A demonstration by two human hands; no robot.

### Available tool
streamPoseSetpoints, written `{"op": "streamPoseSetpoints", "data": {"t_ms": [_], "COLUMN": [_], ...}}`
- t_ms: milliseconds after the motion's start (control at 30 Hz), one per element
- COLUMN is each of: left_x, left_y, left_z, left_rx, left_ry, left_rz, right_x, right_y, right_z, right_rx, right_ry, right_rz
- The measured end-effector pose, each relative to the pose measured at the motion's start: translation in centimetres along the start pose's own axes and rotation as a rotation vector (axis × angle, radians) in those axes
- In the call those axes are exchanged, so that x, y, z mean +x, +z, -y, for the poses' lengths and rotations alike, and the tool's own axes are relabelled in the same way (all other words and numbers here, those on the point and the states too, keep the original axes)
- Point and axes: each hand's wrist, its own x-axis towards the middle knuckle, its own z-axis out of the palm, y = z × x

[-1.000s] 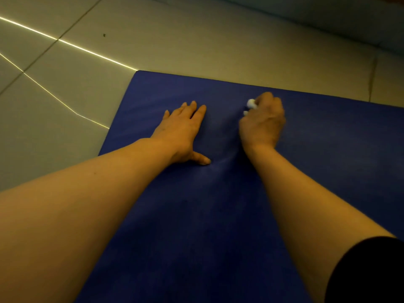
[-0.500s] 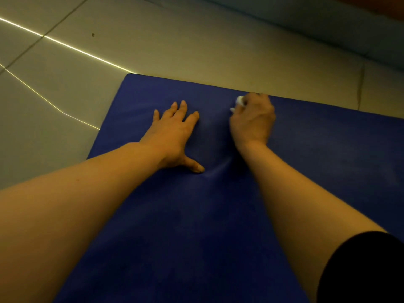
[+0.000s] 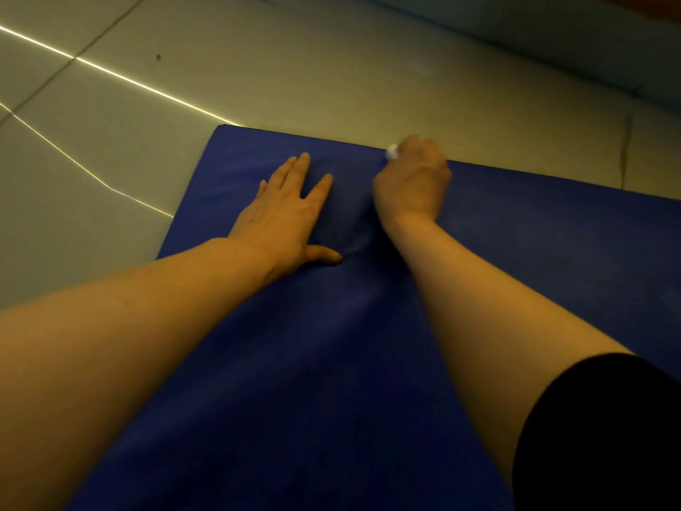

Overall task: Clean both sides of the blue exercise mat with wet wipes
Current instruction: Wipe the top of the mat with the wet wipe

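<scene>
Head view: the flat blue foam exercise mat point(image 3: 331, 363) lay spread on the pale tiled floor point(image 3: 294, 75). The left hand point(image 3: 283, 219) pressed flat on it, fingers straight and spread. The right hand point(image 3: 412, 182), at the mat's far edge, was curled tightly around a small crumpled white wet wipe point(image 3: 391, 152)

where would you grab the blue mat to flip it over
Probably the far left corner of the blue mat: both its edges there lie bare on the floor, so fingers can slip under from the left. The left hand is nearest; the right hand holds the wipe.
</scene>
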Motion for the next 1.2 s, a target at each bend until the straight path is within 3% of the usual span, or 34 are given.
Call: {"op": "streamPoseSetpoints", "data": {"t_ms": [100, 167, 367, 533, 600, 833, 967, 1067, 1200], "left_x": [0.2, 0.1, 0.6, 0.7, 0.2, -1.9, -1.4, -1.8, -2.0], "left_y": [0.2, 0.3, 0.2, 0.9, 1.0, 1.4, 1.7, 1.8, 1.6], "left_z": [0.1, 0.7, 1.2, 1.2, 1.5, 3.8, 3.4, 3.8, 3.7], "left_rx": [-0.046, -0.097, -0.149, -0.345, -0.394, -0.169, -0.2, -0.213, -0.208], "left_ry": [-0.005, 0.012, 0.038, 0.049, 0.054, -0.03, -0.044, -0.027, -0.019], "left_rz": [0.01, 0.008, 0.07, -0.01, -0.089, -0.031, -0.051, -0.063, -0.044], "right_x": [0.1, 1.2, 2.2, -0.2, -0.1, 1.1, -1.4, -2.0, -0.6], "right_y": [0.9, 0.4, -0.8, 2.2, 2.3, -0.3, 1.5, 1.5, -0.7], "right_z": [2.2, 1.3, -1.2, 5.8, 5.9, 0.6, 5.5, 5.3, -0.3], "right_rx": [-0.008, -0.021, -0.036, 0.037, 0.063, -0.065, -0.055, -0.066, -0.098], "right_ry": [-0.194, -0.221, 0.038, -0.264, -0.288, -0.031, -0.201, -0.323, -0.163], "right_rz": [0.125, 0.137, -0.01, 0.175, 0.194, 0.003, 0.12, 0.195, 0.035]}}
